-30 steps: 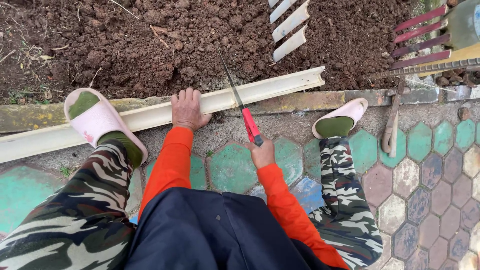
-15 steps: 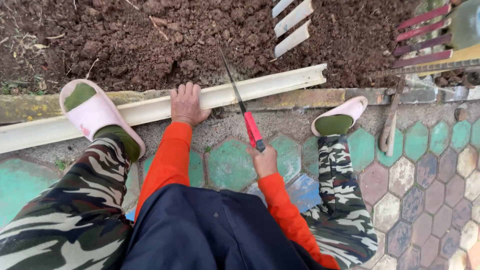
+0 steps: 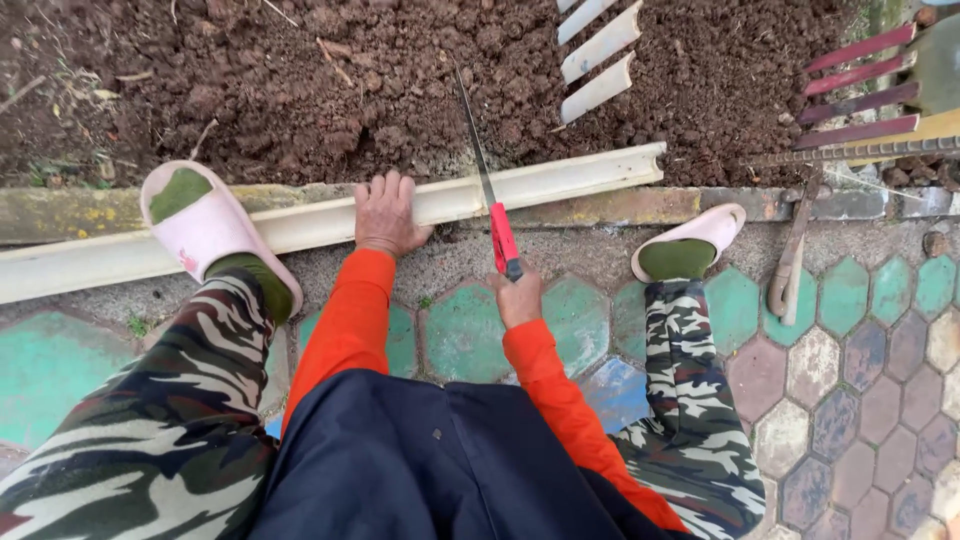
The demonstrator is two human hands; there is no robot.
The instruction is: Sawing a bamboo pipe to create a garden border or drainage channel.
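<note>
Five fingers [image 3: 385,190] of the left hand [image 3: 385,215] lie spread flat on the long pale bamboo strip [image 3: 540,185], pressing it against the curb [image 3: 640,205], while the right hand [image 3: 520,298] is clamped shut on the red grip of a saw [image 3: 487,195] whose thin blade crosses the strip just right of the left hand and points out over the soil [image 3: 300,90]. Beyond the blade the strip's right end stops short of a slipper [image 3: 690,240] on the curb, with a second slipper [image 3: 205,225] resting on the strip to the left, three short cut strips [image 3: 598,50] lying apart in the soil, and open hexagon paving [image 3: 850,380] to the right.
</note>
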